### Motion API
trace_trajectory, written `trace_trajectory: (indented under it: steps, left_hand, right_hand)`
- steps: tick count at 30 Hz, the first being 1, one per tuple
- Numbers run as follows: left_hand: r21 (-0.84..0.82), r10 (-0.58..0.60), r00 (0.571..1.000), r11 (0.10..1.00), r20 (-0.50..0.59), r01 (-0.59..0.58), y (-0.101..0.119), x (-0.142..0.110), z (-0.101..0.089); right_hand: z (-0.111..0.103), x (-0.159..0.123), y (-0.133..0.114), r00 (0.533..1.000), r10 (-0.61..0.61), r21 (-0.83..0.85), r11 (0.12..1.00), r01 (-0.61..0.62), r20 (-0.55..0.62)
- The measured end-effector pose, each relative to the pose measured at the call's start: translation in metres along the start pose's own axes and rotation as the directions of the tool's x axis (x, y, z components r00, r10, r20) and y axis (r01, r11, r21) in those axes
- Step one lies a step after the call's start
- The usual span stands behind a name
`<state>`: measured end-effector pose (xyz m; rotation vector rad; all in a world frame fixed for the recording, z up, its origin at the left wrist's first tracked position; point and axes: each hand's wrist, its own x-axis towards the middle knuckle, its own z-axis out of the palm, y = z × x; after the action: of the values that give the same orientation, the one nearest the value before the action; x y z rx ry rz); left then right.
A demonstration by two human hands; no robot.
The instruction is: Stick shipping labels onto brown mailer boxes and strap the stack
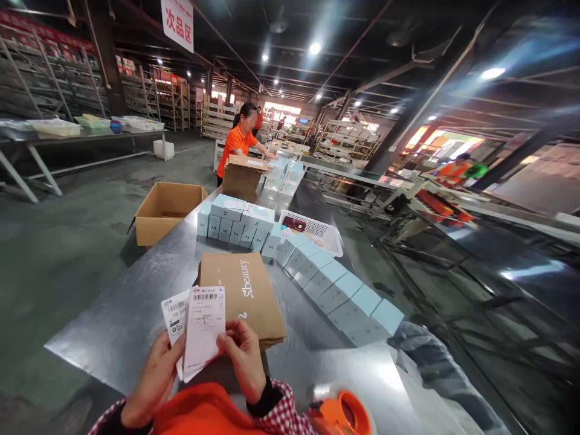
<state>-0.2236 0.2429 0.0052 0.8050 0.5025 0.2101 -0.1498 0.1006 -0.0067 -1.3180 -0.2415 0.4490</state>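
Observation:
Two white shipping labels [205, 329] with barcodes are held up in front of me, one overlapping the other. My left hand [158, 365] is closed on their lower left side, thumb on the front. With thumb and fingers, my right hand [242, 350] pinches the right edge of the front label. Just behind the labels lies a stack of flat brown cardboard cartons [254, 290] with white printed lettering. Part of that stack is hidden by the labels and my hands.
A row of light blue boxes [333, 284] runs along the table's right side; more blue boxes [235, 226] are stacked farther back. A white basket [334, 237] stands beside them. An orange tape dispenser [339, 414] lies near me. An open carton [170, 220] stands left; a co-worker [238, 142] is at the far end.

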Motion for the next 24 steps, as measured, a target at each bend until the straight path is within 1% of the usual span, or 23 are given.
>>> trace_trajectory:
  steps: [2, 4, 5, 7, 8, 9, 10, 12, 13, 14, 15, 16, 17, 18, 20, 22, 24]
  left_hand:
    - [0.066, 0.088, 0.996, 0.994, -0.009, -0.087, 0.001, 0.004, -0.012]
    - [0.125, 0.179, 0.983, 0.977, -0.048, -0.171, 0.004, 0.010, -0.025]
    - [0.162, 0.217, 0.973, 0.966, -0.083, -0.201, 0.006, 0.013, -0.032]
    - [0.274, 0.285, 0.945, 0.933, -0.158, -0.235, 0.010, 0.017, -0.044]
    - [0.336, 0.320, 0.931, 0.908, -0.177, -0.249, 0.012, 0.017, -0.050]
    - [0.397, 0.357, 0.917, 0.879, -0.179, -0.265, 0.014, 0.017, -0.055]
    - [0.450, 0.389, 0.907, 0.848, -0.164, -0.282, 0.016, 0.016, -0.059]
    - [0.508, 0.432, 0.893, 0.801, -0.124, -0.317, 0.018, 0.011, -0.065]
    - [0.522, 0.429, 0.897, 0.792, -0.109, -0.316, 0.018, 0.009, -0.068]
    - [0.533, 0.406, 0.909, 0.792, -0.097, -0.297, 0.017, 0.006, -0.070]
    - [0.538, 0.363, 0.928, 0.800, -0.080, -0.266, 0.017, 0.003, -0.072]
    - [0.535, 0.311, 0.949, 0.812, -0.056, -0.234, 0.016, 0.001, -0.074]
    - [0.529, 0.262, 0.965, 0.823, -0.031, -0.207, 0.015, -0.001, -0.075]
    - [0.526, 0.230, 0.973, 0.829, -0.011, -0.190, 0.014, -0.003, -0.077]
    - [0.531, 0.235, 0.972, 0.822, 0.011, -0.205, 0.013, -0.005, -0.077]
    - [0.544, 0.250, 0.968, 0.807, 0.034, -0.227, 0.012, -0.007, -0.075]
    - [0.538, 0.214, 0.976, 0.820, 0.030, -0.196, 0.012, -0.009, -0.069]
  right_hand:
    - [0.002, -0.001, 0.003, 0.999, -0.008, -0.042, 0.999, 0.010, 0.052]
    - [0.004, -0.003, 0.002, 0.985, -0.028, -0.156, 0.986, 0.055, 0.170]
    - [0.005, -0.004, -0.001, 0.969, -0.042, -0.227, 0.969, 0.099, 0.243]
    - [0.008, -0.006, -0.009, 0.916, -0.063, -0.324, 0.924, 0.205, 0.397]
    - [0.009, -0.006, -0.012, 0.884, -0.069, -0.325, 0.915, 0.241, 0.462]
    - [0.011, -0.005, -0.014, 0.863, -0.069, -0.287, 0.927, 0.240, 0.501]
    - [0.013, -0.003, -0.015, 0.856, -0.056, -0.215, 0.958, 0.192, 0.514]
    - [0.018, 0.000, -0.014, 0.872, 0.027, -0.032, 0.999, -0.013, 0.489]
    - [0.021, 0.001, -0.013, 0.879, 0.092, 0.043, 0.991, -0.127, 0.467]
    - [0.024, 0.003, -0.012, 0.877, 0.156, 0.091, 0.971, -0.220, 0.453]
    - [0.027, 0.004, -0.011, 0.874, 0.201, 0.114, 0.954, -0.277, 0.442]
    - [0.029, 0.004, -0.011, 0.876, 0.213, 0.115, 0.951, -0.288, 0.432]
    - [0.031, 0.005, -0.013, 0.891, 0.190, 0.106, 0.962, -0.253, 0.412]
    - [0.032, 0.006, -0.015, 0.913, 0.136, 0.096, 0.978, -0.187, 0.385]
    - [0.034, 0.011, -0.023, 0.946, -0.002, 0.080, 0.996, -0.025, 0.323]
    - [0.036, 0.018, -0.030, 0.951, -0.103, 0.062, 0.994, 0.089, 0.292]
    - [0.036, 0.026, -0.032, 0.944, -0.119, 0.057, 0.993, 0.107, 0.309]
